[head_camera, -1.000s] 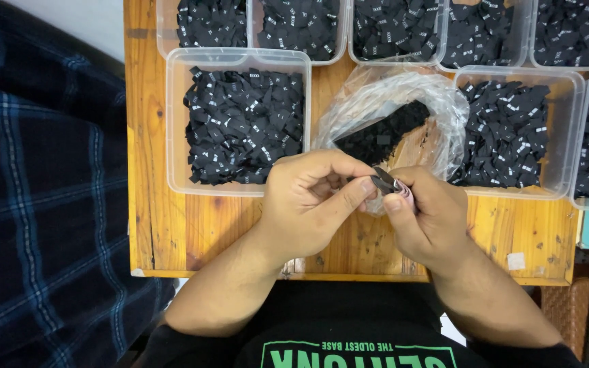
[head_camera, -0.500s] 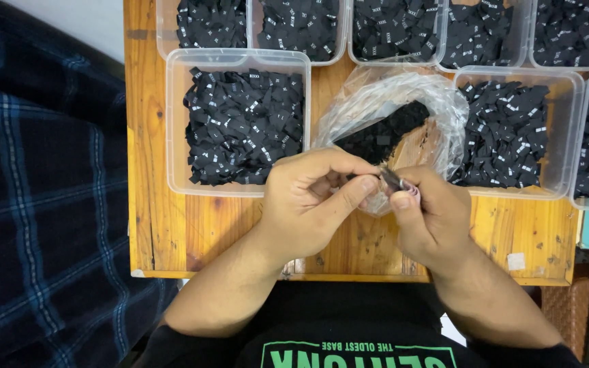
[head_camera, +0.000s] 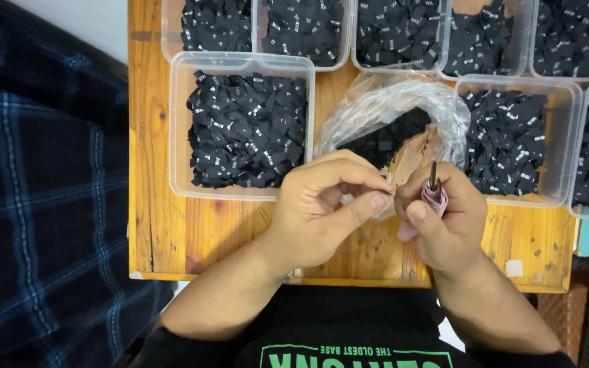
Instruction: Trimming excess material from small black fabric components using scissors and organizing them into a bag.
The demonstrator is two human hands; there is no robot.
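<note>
My right hand grips a small pink-handled tool with a dark tip pointing up, held over the wooden table. My left hand is beside it, thumb and forefinger pinched together close to the tool; whatever they pinch is too small to make out. Just behind both hands lies a clear plastic bag with black fabric labels inside. A clear plastic tub full of small black labels stands to the left of the bag.
More clear tubs of black labels stand along the back and at the right. A dark blue checked cloth lies left of the table. The table's front edge runs just under my wrists.
My right hand has turned the pink tool from slanting toward the left hand to nearly upright. The two hands have drawn slightly apart.
</note>
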